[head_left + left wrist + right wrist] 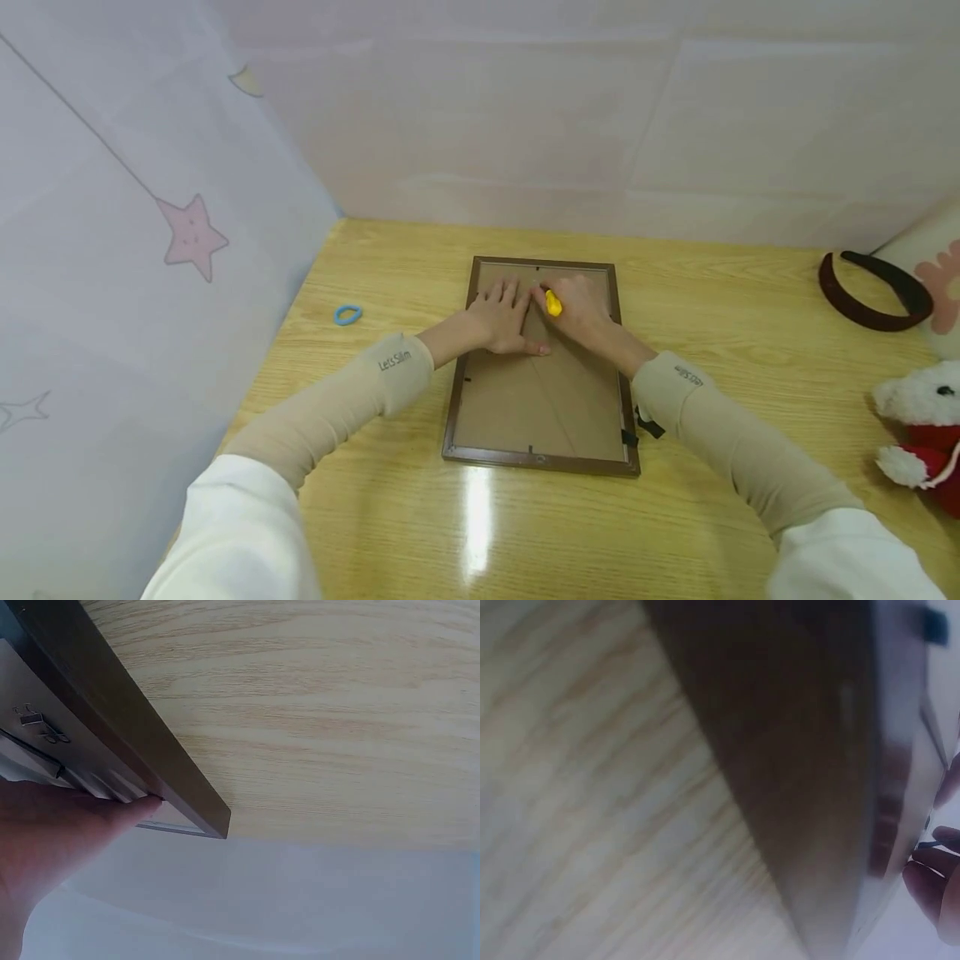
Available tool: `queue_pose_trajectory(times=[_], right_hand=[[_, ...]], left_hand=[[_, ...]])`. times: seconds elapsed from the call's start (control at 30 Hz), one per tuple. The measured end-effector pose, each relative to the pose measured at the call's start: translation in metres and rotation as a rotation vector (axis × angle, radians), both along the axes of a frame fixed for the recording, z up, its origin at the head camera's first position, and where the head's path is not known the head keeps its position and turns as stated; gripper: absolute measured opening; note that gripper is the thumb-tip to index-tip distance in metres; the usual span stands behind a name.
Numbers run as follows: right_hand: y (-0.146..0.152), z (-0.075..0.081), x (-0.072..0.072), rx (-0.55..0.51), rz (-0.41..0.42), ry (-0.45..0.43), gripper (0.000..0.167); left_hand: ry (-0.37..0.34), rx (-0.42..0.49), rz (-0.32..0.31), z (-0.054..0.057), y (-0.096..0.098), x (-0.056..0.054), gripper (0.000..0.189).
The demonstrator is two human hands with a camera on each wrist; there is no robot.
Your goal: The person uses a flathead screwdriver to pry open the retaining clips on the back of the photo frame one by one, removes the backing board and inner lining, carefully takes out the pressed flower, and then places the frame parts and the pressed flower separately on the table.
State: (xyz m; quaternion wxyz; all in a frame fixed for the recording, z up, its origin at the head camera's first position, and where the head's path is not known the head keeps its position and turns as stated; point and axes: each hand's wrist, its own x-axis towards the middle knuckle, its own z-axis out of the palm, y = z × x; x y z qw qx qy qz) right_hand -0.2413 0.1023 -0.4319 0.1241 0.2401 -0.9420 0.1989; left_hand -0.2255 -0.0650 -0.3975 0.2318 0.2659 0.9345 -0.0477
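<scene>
A picture frame (pixel 540 465) with a dark brown rim lies back side up on the table, its brown backing board (pixel 495 417) showing. My left hand (pixel 504 321) rests on the board with fingers spread. In the left wrist view the same hand (pixel 60 832) lies along the frame's rim (pixel 150 742). My right hand (pixel 581 308) grips a small tool with a yellow handle (pixel 553 303) over the upper part of the board. The tool's kind and tip are hidden. In the right wrist view, only fingers (pixel 930 889) show beyond the blurred rim (pixel 780 750).
A blue ring-shaped band (pixel 347 314) lies left of the frame on the wooden table (pixel 375 517). To the right are a dark red headband (pixel 862 308) and a white plush toy (pixel 922 400) in red. A black strap (pixel 649 423) sticks out at the frame's right edge.
</scene>
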Motion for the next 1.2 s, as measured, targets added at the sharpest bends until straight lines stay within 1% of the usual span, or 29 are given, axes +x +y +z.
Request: queue_pose_trajectory(times=[0.13,0.17,0.27,0.37,0.5,0.57,0.63,0.8,0.93,1.1,1.2], right_hand=[[-0.001,-0.001,-0.001,-0.025,-0.013,0.015,0.03],[-0.001,-0.001,-0.002,-0.016,-0.017,0.007,0.031],[-0.003,0.001,-0.004,0.021,-0.018,-0.048,0.034],[-0.004,0.005,-0.006,0.087,-0.042,-0.121,0.039],[-0.005,0.01,-0.008,0.162,-0.045,-0.163,0.038],[-0.003,0.011,-0.009,0.183,-0.022,-0.158,0.035],[-0.002,0.01,-0.009,0.211,-0.001,-0.131,0.032],[0.0,0.007,-0.011,0.259,0.051,-0.062,0.033],[-0.001,0.008,-0.014,0.283,0.073,-0.076,0.029],[-0.004,0.01,-0.018,0.358,0.04,-0.115,0.036],[-0.005,0.01,-0.018,0.37,0.026,-0.126,0.036]], left_hand=[[-0.005,-0.007,0.006,0.001,0.001,0.001,0.108],[-0.005,-0.01,0.004,0.001,0.001,0.002,0.108],[-0.007,-0.027,0.002,0.002,0.002,0.003,0.108],[-0.004,-0.041,0.003,0.001,0.002,0.004,0.109],[-0.008,-0.037,0.007,0.001,0.002,0.003,0.109],[-0.017,-0.03,0.009,0.001,0.002,0.002,0.108],[-0.022,-0.026,0.01,0.002,0.002,0.002,0.108],[-0.027,-0.036,0.014,0.004,0.002,0.002,0.107],[-0.038,-0.045,0.008,0.003,0.002,0.002,0.107],[-0.033,-0.044,-0.008,0.004,0.002,0.002,0.108],[-0.032,-0.042,-0.001,0.005,0.002,0.002,0.107]])
